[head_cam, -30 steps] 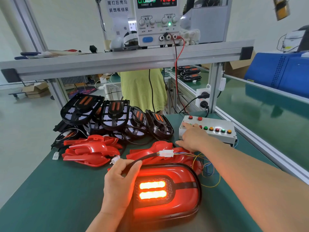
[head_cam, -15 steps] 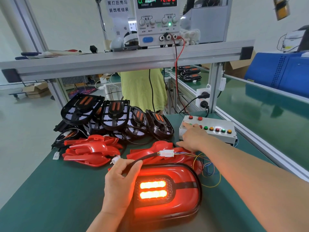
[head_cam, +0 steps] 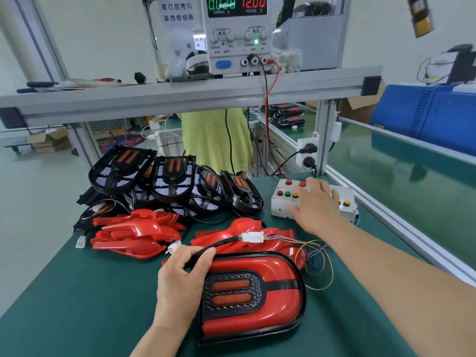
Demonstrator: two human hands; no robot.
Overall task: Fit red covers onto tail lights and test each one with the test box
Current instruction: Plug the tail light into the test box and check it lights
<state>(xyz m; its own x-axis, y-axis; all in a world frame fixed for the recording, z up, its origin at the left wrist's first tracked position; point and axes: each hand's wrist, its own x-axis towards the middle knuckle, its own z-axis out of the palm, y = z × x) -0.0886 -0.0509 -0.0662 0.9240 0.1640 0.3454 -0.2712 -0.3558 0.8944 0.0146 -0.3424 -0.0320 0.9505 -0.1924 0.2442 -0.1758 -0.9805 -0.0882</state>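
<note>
Left grip [head_cam: 180, 282]: my thumb and fingers pinch the black cable [head_cam: 221, 244] at the left end of the tail light [head_cam: 273, 302].
Right grip [head_cam: 318, 206]: released, fingers spread on the test box [head_cam: 280, 204].
Tail light: red-covered, lamps dark, flat on the desk [head_cam: 77, 292].
Spare red covers [head_cam: 136, 235]: heaped behind it.

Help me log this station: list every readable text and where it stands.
"12.00", "VOLTAGE V": supply display.
"CURRENT A": same display; green digits blurred.
"尾灯后壳与 / 装饰框组装": paper sign.
"电流", "电压": supply knobs.
Smaller knob labels: too blurred.
</note>
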